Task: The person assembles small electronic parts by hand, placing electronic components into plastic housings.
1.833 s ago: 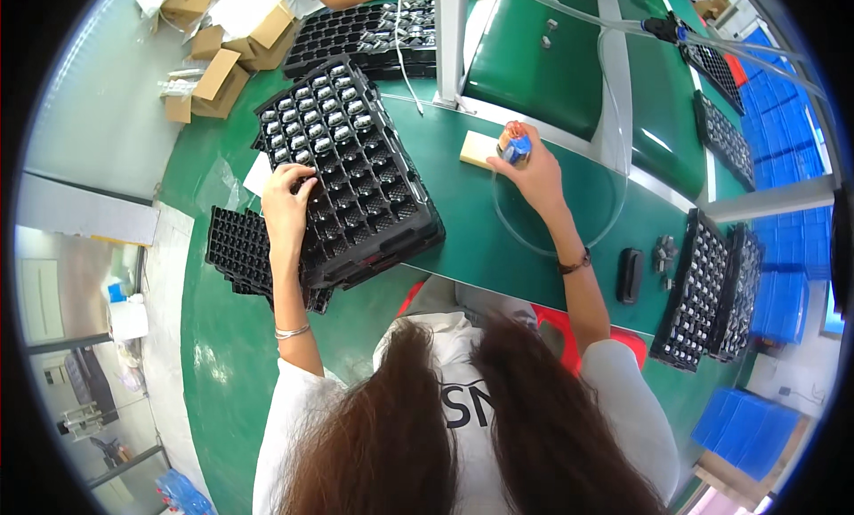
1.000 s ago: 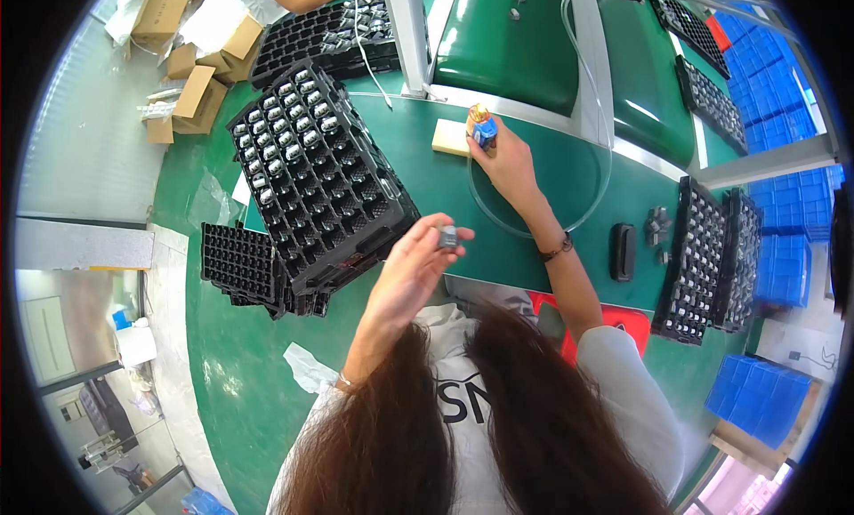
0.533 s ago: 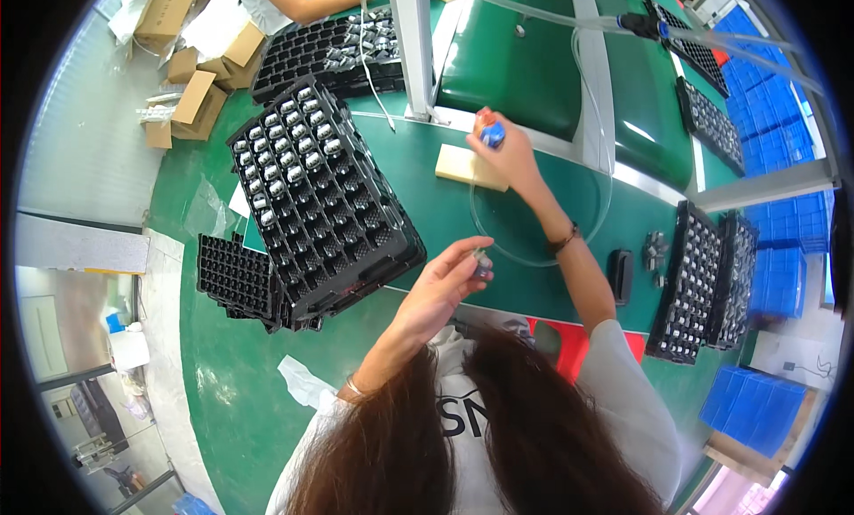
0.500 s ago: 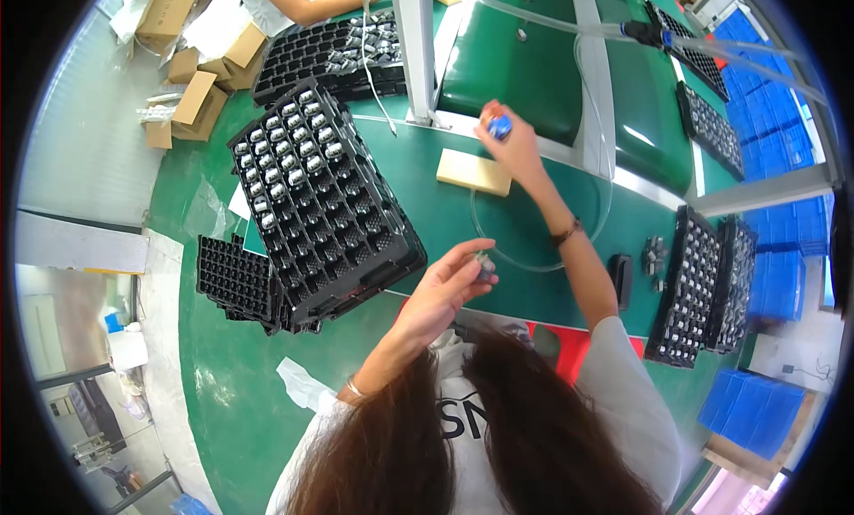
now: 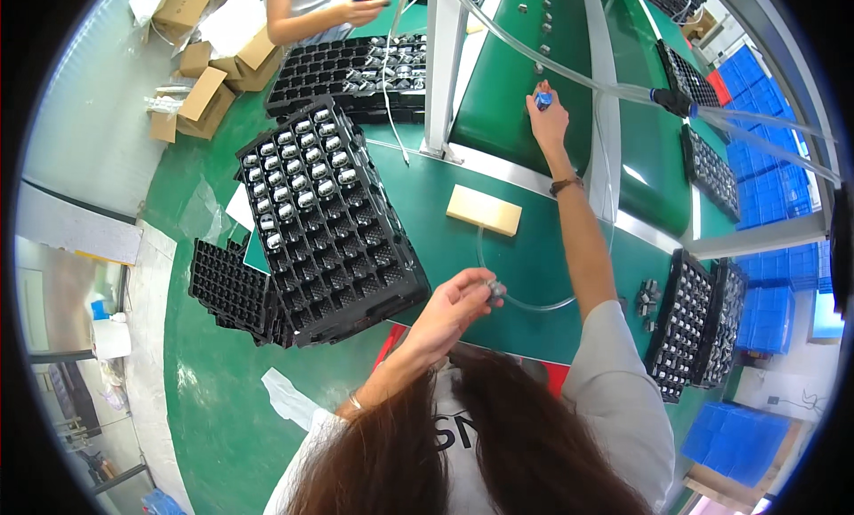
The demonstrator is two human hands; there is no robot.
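Observation:
My left hand (image 5: pixel 445 317) is closed, holding a small silver metal part (image 5: pixel 495 292) at its fingertips above the near edge of the green table. Stretched out over the green conveyor belt, my right hand (image 5: pixel 550 128) grips a small blue-and-orange handheld tool (image 5: pixel 543 100). Just beyond that tool lies a small metal part (image 5: pixel 539 68) on the belt, with several others in a line farther away. Between my hands, a pale yellow block (image 5: pixel 484 210) rests on the table. A black compartment tray (image 5: pixel 342 270) stands to the left, its far-left pockets filled with silver parts.
Several loose metal parts (image 5: pixel 648 301) lie at the right beside filled black trays (image 5: pixel 683 315). A clear tube (image 5: pixel 538 309) curves over the table. A metal post (image 5: pixel 443 79) rises by the belt. Far left, a co-worker's hand (image 5: pixel 363 8) holds an orange-and-blue item.
My right hand has moved from near the yellow block out over the belt with the tool. My left hand keeps its metal part. The co-worker's hand has come into fuller view.

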